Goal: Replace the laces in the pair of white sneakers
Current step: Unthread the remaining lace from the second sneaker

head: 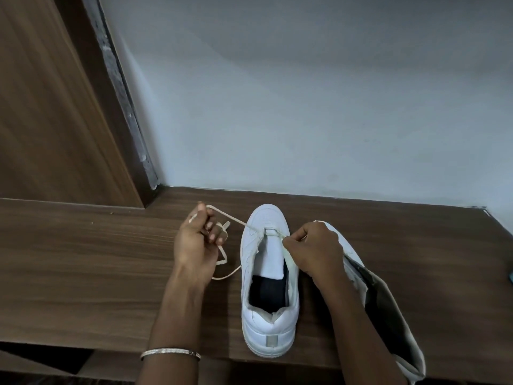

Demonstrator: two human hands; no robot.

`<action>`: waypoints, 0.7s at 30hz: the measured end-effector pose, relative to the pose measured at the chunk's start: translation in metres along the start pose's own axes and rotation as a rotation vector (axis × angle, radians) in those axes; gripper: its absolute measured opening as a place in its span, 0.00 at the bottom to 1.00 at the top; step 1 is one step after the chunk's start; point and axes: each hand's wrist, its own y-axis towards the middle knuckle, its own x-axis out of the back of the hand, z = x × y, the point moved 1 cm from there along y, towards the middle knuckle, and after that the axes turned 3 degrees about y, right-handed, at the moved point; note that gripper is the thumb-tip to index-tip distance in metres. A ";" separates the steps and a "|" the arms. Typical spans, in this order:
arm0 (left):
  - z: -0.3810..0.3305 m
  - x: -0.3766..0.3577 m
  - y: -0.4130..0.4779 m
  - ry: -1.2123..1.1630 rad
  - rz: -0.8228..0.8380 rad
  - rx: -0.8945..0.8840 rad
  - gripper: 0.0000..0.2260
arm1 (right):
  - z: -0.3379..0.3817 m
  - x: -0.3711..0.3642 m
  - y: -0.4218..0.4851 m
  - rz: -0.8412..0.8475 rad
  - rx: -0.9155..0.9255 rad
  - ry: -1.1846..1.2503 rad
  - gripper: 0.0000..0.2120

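A white sneaker [269, 323] stands upright on the brown wooden table [83, 273], toe toward the wall, its tongue bare. A cream lace [236, 218] runs through its lowest eyelets near the toe. My left hand [198, 243] grips the lace's left end, which loops down onto the table beside the shoe. My right hand [316, 250] pinches the lace's right end at the shoe's right eyelet row. The second white sneaker [388, 309] lies on its side to the right, partly hidden behind my right forearm.
A pale wall rises just behind the table. A wooden panel [50, 120] stands at the back left. The table's front edge runs just below the first sneaker's heel. A small bluish object [510, 276] shows at the far right edge.
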 end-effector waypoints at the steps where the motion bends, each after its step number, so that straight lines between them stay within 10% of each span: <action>1: -0.004 0.001 0.000 -0.179 0.028 0.033 0.14 | 0.000 0.000 0.000 0.000 0.002 -0.002 0.04; 13: -0.021 0.011 -0.008 -0.653 0.232 0.091 0.17 | 0.002 0.000 -0.001 -0.009 0.018 0.018 0.02; 17: -0.019 -0.006 -0.016 -0.513 0.294 0.171 0.16 | 0.018 -0.004 -0.008 0.002 0.381 0.079 0.16; 21: -0.024 -0.029 -0.026 -0.490 0.501 0.199 0.15 | 0.042 -0.024 -0.031 0.368 0.641 0.177 0.27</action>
